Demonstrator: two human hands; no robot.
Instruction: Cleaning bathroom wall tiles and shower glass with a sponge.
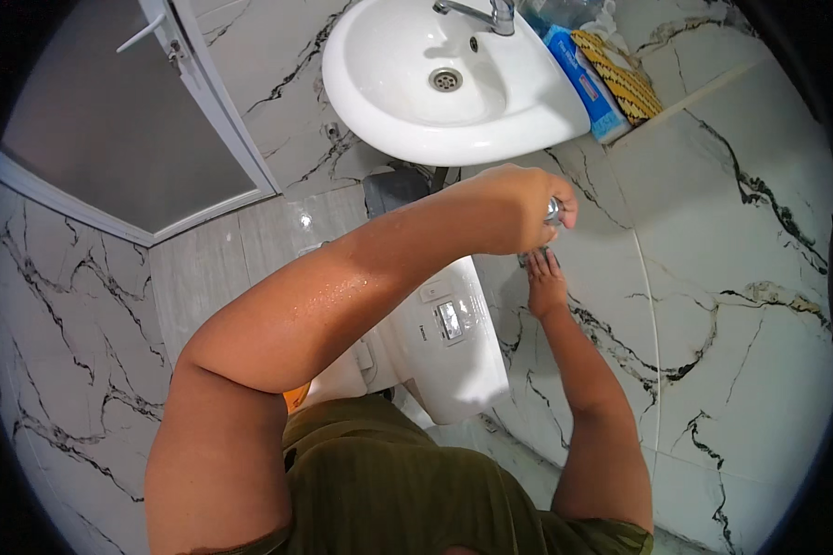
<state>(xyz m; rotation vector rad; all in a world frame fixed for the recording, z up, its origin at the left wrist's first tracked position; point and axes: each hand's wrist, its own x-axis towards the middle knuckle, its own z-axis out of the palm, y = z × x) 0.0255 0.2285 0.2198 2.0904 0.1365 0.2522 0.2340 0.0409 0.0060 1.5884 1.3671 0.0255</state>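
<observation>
My left arm reaches across to the right, below the washbasin. My left hand (pixel 527 208) has its fingers curled around a small chrome object (pixel 553 210), mostly hidden by the hand. Just below it, my right hand (pixel 546 284) lies against the marble-patterned wall with its fingers stretched upward. Under its fingertips is a small dark greenish thing (pixel 524 259), too covered to identify or to tell whether it is gripped. Wet drops show on my left forearm.
The white washbasin (pixel 416 142) with a chrome faucet (pixel 503 17) is above my hands. A blue package (pixel 583 87) and a yellow-black patterned item (pixel 618 76) stand right of it. A white toilet cistern (pixel 468 361) is below, a grey bin (pixel 396 191) behind my arm, a door (pixel 132 125) at left.
</observation>
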